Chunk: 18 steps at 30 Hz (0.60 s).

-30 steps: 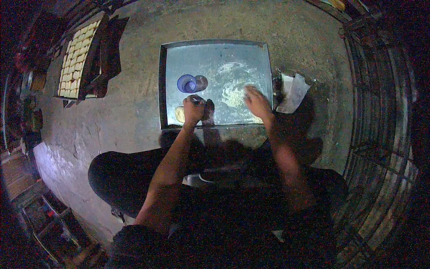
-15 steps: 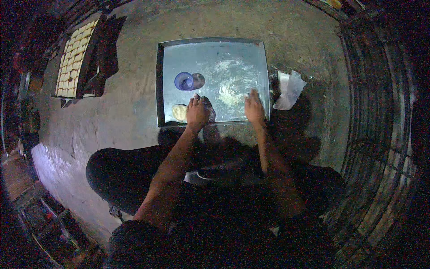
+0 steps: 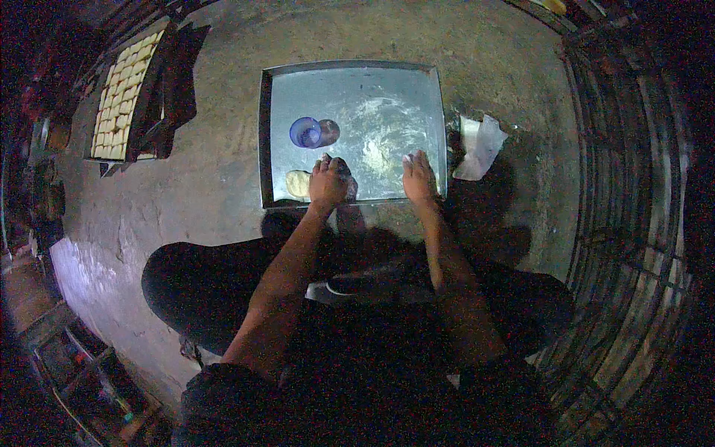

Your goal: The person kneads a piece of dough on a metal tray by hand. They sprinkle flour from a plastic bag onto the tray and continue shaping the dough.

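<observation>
A metal tray [image 3: 365, 82] on the floor is dusted with white powder [image 3: 375, 153] on its right half. My left hand [image 3: 327, 179] rests near the tray's lower middle, fingers forward and slightly bent, just right of a pale dough piece [image 3: 297, 184]; what lies under its fingers is hidden. My right hand [image 3: 418, 176] lies at the tray's lower right, beside the powder, fingers extended with nothing visible in them. A blue plastic cup [image 3: 305, 132] stands upright above my left hand, its shadow to the right.
A crumpled white sheet [image 3: 479, 149] lies right of the tray. At the upper left, rows of pale pieces [image 3: 123, 97] fill a propped-up tray. Dark metal bars [image 3: 633, 223] line the right side; a dark crate [image 3: 89, 372] is at the lower left. My crossed legs are below the tray.
My right hand has shifted slightly and now rests on the tray. My left hand's fingers have stretched forward from a more curled pose. The whole view has shifted slightly.
</observation>
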Motion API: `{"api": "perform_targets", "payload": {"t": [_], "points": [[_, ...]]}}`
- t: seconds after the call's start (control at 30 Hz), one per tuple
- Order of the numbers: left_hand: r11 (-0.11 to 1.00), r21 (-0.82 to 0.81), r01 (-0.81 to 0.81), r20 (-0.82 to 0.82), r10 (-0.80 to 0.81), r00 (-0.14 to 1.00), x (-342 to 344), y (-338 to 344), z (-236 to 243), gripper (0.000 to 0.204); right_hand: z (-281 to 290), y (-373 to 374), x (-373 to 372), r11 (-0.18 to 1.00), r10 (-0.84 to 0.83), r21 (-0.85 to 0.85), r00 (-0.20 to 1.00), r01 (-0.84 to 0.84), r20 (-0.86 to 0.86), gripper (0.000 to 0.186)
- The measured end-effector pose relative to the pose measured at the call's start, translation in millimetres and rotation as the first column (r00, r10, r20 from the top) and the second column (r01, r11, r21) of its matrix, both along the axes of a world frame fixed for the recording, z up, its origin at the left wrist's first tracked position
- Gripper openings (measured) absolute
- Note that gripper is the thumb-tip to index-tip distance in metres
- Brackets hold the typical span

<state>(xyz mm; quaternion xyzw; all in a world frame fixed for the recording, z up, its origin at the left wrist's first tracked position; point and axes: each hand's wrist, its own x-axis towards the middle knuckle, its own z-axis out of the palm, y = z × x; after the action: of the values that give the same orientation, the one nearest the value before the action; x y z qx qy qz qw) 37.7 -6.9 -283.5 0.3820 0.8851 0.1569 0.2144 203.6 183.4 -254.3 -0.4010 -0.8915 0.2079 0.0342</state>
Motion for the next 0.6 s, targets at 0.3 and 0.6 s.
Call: {"api": "perform_targets", "payload": {"t": [0.3, 0.6], "points": [[0.998, 0.062, 0.004, -0.027, -0.002, 1.0, -2.5, -5.2, -10.4, 0.066, 16.8, -24.4, -27.5, 0.89, 0.379, -0.176, 0.896, -0.421, -0.232, 0.043], [0.999, 0.045, 0.015, -0.08, -0.012, 0.997, -2.3, -5.7, -28.0, 0.069, 31.4, 24.8, -10.1, 0.777, 0.623, -0.422, 0.667, -0.467, 0.409, 0.029]]}}
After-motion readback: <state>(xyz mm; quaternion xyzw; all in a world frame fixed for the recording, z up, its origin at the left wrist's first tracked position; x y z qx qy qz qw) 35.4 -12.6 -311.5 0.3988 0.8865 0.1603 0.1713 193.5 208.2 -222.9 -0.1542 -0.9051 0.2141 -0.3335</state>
